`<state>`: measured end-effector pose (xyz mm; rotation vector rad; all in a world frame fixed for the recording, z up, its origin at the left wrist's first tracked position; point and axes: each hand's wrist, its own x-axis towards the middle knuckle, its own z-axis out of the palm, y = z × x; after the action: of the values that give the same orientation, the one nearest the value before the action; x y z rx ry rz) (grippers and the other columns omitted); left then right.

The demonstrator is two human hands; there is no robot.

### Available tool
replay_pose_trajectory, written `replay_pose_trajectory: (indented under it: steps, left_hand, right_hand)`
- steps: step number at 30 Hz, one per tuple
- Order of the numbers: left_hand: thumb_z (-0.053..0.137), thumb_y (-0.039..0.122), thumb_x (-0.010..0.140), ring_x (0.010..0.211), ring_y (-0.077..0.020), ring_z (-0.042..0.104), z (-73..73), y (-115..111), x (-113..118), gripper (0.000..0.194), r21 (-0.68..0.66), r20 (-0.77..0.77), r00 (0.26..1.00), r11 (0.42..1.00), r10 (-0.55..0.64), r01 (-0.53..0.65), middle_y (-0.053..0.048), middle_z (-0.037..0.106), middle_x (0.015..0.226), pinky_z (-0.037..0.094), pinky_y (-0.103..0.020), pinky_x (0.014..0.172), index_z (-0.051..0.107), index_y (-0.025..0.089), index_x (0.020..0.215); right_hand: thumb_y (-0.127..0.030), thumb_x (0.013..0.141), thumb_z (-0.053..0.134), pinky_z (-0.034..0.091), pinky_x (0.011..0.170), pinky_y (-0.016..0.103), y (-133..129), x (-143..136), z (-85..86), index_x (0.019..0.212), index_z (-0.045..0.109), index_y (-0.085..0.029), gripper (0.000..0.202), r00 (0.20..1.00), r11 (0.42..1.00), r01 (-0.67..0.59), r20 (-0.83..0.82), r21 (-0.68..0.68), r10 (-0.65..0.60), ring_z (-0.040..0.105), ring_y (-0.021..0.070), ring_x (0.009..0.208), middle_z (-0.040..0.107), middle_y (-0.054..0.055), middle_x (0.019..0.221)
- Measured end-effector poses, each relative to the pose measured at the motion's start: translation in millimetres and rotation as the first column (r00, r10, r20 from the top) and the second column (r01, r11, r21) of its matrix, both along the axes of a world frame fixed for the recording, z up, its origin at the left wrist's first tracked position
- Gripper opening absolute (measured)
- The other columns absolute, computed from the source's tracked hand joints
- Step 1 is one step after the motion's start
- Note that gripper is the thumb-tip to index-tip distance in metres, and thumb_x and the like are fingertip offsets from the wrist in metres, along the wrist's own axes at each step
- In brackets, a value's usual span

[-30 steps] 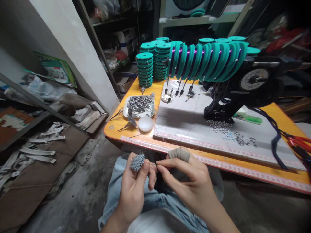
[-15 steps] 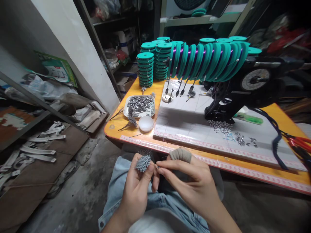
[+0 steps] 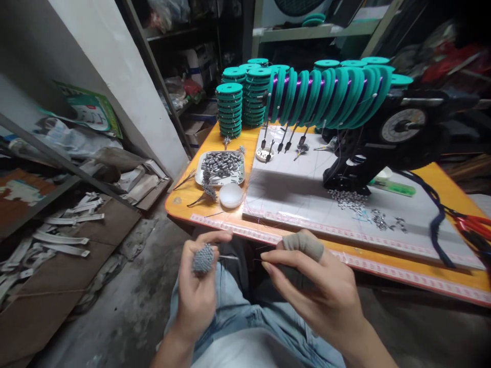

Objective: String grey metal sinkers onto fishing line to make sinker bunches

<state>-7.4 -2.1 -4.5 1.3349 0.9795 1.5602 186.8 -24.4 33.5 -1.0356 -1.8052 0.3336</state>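
Observation:
Above my lap, my left hand point(image 3: 199, 296) is closed on a grey beaded cluster point(image 3: 203, 259), its rounded head of small beads showing past the thumb. Thin pale strands stick out from it to the right. To the right, my right hand point(image 3: 318, 276) pinches a thin wire point(image 3: 258, 259) between thumb and fingertips. A grey wrap covers one of its fingers. The two hands are apart, both in front of the table edge. On the table ahead lie similar beaded clusters point(image 3: 209, 192) with dark stems, beside a white lid-like dish point(image 3: 230, 196).
A white tray point(image 3: 199, 176) holds many grey metal pieces. Stacks of green spools point(image 3: 229, 110) stand behind it. A black machine point(image 3: 347, 176) carries a row of green spools point(image 3: 330, 97) over a white board point(image 3: 284, 199). Loose small beads point(image 3: 347, 200) and red-handled pliers point(image 3: 473, 223) lie to the right.
My hands have moved apart: the left went left with the beaded cluster, the right went slightly right. My left index finger has stretched out.

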Motion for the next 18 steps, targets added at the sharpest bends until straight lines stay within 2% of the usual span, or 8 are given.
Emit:
replay_pose_trajectory:
  steps: [1, 3, 5, 8, 11, 13, 15, 18]
  left_hand:
    - [0.052, 0.019, 0.102, 0.102, -0.0191, 0.066, 1.5, -2.2, 3.5, 0.013, -0.001, 0.043, 0.996, 0.997, -0.081, 0.081, -0.002, 0.071, 0.098, 0.044, -0.04, 0.097, 0.051, 0.023, 0.09]
    - [0.048, 0.018, 0.103, 0.08, -0.015, 0.064, 4.9, -7.2, 12.5, 0.017, -0.039, 0.195, 0.951, 0.967, -0.241, 0.253, 0.003, 0.064, 0.077, 0.046, -0.039, 0.092, 0.048, 0.023, 0.086]
    - [0.048, 0.023, 0.104, 0.059, -0.0107, 0.05, 7.4, -11.0, 19.9, 0.021, -0.129, 0.35, 0.873, 0.906, -0.339, 0.404, 0.007, 0.049, 0.062, 0.046, -0.034, 0.081, 0.048, 0.022, 0.083]
    - [0.058, 0.036, 0.099, 0.06, -0.0105, 0.044, 7.1, -13.5, 23.1, 0.019, -0.264, 0.417, 0.832, 0.827, -0.366, 0.497, 0.005, 0.046, 0.063, 0.043, -0.029, 0.07, 0.06, 0.019, 0.091]
    - [0.07, 0.039, 0.09, 0.073, -0.0135, 0.053, 4.5, -13.4, 20.8, 0.023, -0.364, 0.326, 0.879, 0.811, -0.349, 0.457, -0.002, 0.06, 0.076, 0.043, -0.027, 0.07, 0.069, 0.017, 0.098]
    - [0.074, 0.036, 0.088, 0.072, -0.0133, 0.053, 5.4, -12.7, 20.2, 0.02, -0.383, 0.338, 0.879, 0.804, -0.337, 0.456, -0.003, 0.061, 0.075, 0.043, -0.026, 0.068, 0.07, 0.016, 0.087]
    - [0.077, 0.034, 0.083, 0.067, -0.0125, 0.051, 9.4, -12.2, 21.3, 0.021, -0.37, 0.436, 0.823, 0.762, -0.363, 0.532, -0.001, 0.056, 0.069, 0.041, -0.025, 0.064, 0.069, 0.016, 0.076]
    - [0.08, 0.03, 0.075, 0.06, -0.0111, 0.047, 18.0, -13.3, 23.0, 0.018, -0.321, 0.629, 0.678, 0.667, -0.381, 0.673, 0.001, 0.048, 0.064, 0.038, -0.024, 0.058, 0.069, 0.017, 0.071]
  right_hand:
    - [-0.001, 0.089, 0.065, 0.049, 0.07, 0.028, -0.2, -0.9, -0.4, 0.103, 0.069, -0.017, 0.022, 1.0, 1.0, -0.013, -0.007, 0.001, 0.013, 0.056, 0.015, 0.081, 0.06, 0.004, 0.087]
    - [0.0, 0.09, 0.064, 0.049, 0.072, 0.028, -0.9, -3.3, -2.6, 0.106, 0.068, -0.017, 0.024, 0.999, 1.0, -0.025, -0.023, -0.008, 0.025, 0.056, 0.0156, 0.084, 0.06, 0.004, 0.09]
    - [0.001, 0.09, 0.063, 0.049, 0.072, 0.029, -2.2, -4.9, -5.2, 0.108, 0.068, -0.017, 0.026, 0.999, 1.0, -0.03, -0.033, -0.01, 0.029, 0.056, 0.0157, 0.084, 0.059, 0.005, 0.091]
    - [0.003, 0.09, 0.062, 0.049, 0.072, 0.029, -4.0, -5.2, -7.3, 0.111, 0.068, -0.018, 0.03, 0.998, 1.0, -0.026, -0.053, -0.007, 0.026, 0.056, 0.0156, 0.084, 0.06, 0.004, 0.092]
    - [0.002, 0.091, 0.062, 0.049, 0.071, 0.029, -4.5, -5.6, -7.7, 0.114, 0.066, -0.019, 0.031, 0.997, 0.999, -0.039, -0.062, -0.008, 0.039, 0.056, 0.0154, 0.084, 0.061, 0.004, 0.092]
    - [0.001, 0.092, 0.061, 0.048, 0.073, 0.029, -3.6, -6.5, -7.8, 0.113, 0.066, -0.019, 0.03, 0.998, 0.999, -0.044, -0.055, -0.004, 0.044, 0.056, 0.0154, 0.083, 0.06, 0.004, 0.092]
    - [0.001, 0.092, 0.057, 0.048, 0.073, 0.029, -2.1, -7.6, -7.5, 0.109, 0.065, -0.019, 0.027, 0.997, 0.998, -0.067, -0.047, -0.006, 0.067, 0.055, 0.0157, 0.083, 0.058, 0.004, 0.092]
    - [0.002, 0.09, 0.05, 0.048, 0.075, 0.03, -0.1, -8.5, -5.9, 0.101, 0.064, -0.018, 0.027, 0.994, 0.994, -0.11, -0.004, 0.006, 0.11, 0.052, 0.0179, 0.089, 0.055, 0.005, 0.094]
